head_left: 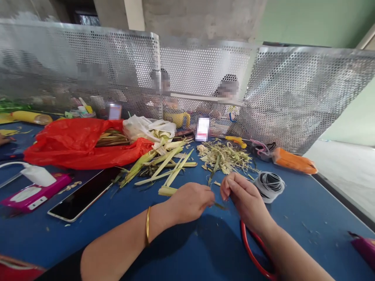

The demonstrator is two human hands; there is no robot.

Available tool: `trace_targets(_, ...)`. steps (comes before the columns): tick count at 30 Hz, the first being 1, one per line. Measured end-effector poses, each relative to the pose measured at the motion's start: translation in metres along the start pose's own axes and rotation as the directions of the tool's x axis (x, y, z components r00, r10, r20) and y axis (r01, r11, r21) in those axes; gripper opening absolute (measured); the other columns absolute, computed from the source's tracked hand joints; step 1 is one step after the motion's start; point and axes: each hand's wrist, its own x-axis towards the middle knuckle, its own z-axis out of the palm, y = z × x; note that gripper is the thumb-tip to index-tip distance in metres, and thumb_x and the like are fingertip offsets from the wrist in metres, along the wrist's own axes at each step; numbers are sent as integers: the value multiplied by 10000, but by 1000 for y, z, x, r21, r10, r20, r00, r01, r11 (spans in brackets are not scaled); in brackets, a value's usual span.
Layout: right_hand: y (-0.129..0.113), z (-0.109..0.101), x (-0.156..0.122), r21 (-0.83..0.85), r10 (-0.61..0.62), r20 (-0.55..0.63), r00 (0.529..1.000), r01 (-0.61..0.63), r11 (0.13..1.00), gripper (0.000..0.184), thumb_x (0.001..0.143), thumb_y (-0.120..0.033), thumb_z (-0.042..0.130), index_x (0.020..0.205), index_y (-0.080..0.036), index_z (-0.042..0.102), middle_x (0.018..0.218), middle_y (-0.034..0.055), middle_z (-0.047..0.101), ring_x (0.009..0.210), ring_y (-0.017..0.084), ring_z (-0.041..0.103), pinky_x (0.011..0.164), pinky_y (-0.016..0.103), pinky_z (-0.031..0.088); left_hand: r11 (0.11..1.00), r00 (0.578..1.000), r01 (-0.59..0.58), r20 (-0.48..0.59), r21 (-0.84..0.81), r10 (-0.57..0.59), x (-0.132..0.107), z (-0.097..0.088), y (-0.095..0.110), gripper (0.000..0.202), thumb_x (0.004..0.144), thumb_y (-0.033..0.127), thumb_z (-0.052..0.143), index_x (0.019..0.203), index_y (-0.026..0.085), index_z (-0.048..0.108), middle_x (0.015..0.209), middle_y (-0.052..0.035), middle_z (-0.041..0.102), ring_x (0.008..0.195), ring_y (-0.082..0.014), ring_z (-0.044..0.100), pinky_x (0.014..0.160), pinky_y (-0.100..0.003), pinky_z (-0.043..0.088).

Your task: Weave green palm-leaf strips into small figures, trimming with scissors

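At the left side of the blue table (310,203) lies a magenta power strip (43,194) with a white charger (41,175), then a dark-screened smartphone (84,195), and behind it a red plastic bag (70,136). Next come loose pale plant strips (168,163). Near them, the left hand (190,202) is narrow, pinching a thin green strip (220,205), which points toward the right hand (244,191). That one has curled fingers; I cannot tell what they hold. Farther right are white cord (269,186) and an orange packet (294,160).
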Motion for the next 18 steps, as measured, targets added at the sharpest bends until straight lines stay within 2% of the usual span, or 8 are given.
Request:
trace_targets(3,7,-3,7,241,142,-103,985,-113,964,257,863,-338,595,686,-191,479,642,-37,414,586,114,439,567,252,361,983,997,-30,-73,-180,17,0,-6,4,237,928,194,441,814,185,649,809,-9,656,762,-128,595,698,-215,394)
trace_targets(6,17,0,7,272,197,-144,970,-152,950,280,818,-377,629,686,-202,454,637,-44,395,576,120,440,572,261,383,947,962,88,-219,-310,-161,1,-10,4,252,936,235,440,795,187,644,796,-7,663,763,-125,601,717,-212,406)
trace_targets(9,23,10,-3,-53,59,-125,990,-66,996,287,916,-390,478,694,-212,443,655,-20,435,630,146,463,622,286,399,907,881,244,-313,-343,-355,3,-9,0,264,925,225,429,770,188,638,783,-15,680,758,-143,611,707,-233,412)
trace_targets(10,23,15,-7,-233,-29,-79,996,10,972,282,944,-359,427,703,-214,446,668,-9,453,646,151,459,629,288,389,900,859,287,-328,-328,-393,3,-7,-1,263,918,212,426,766,189,639,790,-17,687,763,-148,614,706,-240,410)
trace_targets(12,20,22,-16,-534,-184,108,977,213,818,237,954,-267,386,733,-215,455,700,7,475,654,157,432,618,290,359,905,845,345,-337,-248,-415,4,-2,-3,263,909,203,423,764,190,642,805,-23,691,777,-157,615,707,-250,404)
trace_targets(14,15,24,-21,-646,-245,291,925,379,663,197,934,-202,386,751,-216,456,708,9,475,637,157,402,593,290,332,930,882,351,-294,-109,-368,3,1,-4,275,915,218,409,770,188,641,802,-33,679,778,-168,610,695,-257,397)
trace_targets(15,12,24,-21,-651,-247,323,914,404,642,194,932,-191,384,753,-216,454,707,8,473,633,156,399,588,289,329,943,910,330,-251,-36,-329,2,2,-4,276,916,224,405,777,186,641,794,-39,670,772,-174,608,686,-259,396)
trace_targets(18,7,15,-14,-538,-174,149,973,227,812,237,959,-250,380,738,-215,456,686,-2,468,631,147,424,596,279,356,987,988,144,-72,74,-139,-1,-1,-3,235,898,208,433,808,186,649,779,-44,656,752,-182,608,665,-258,395)
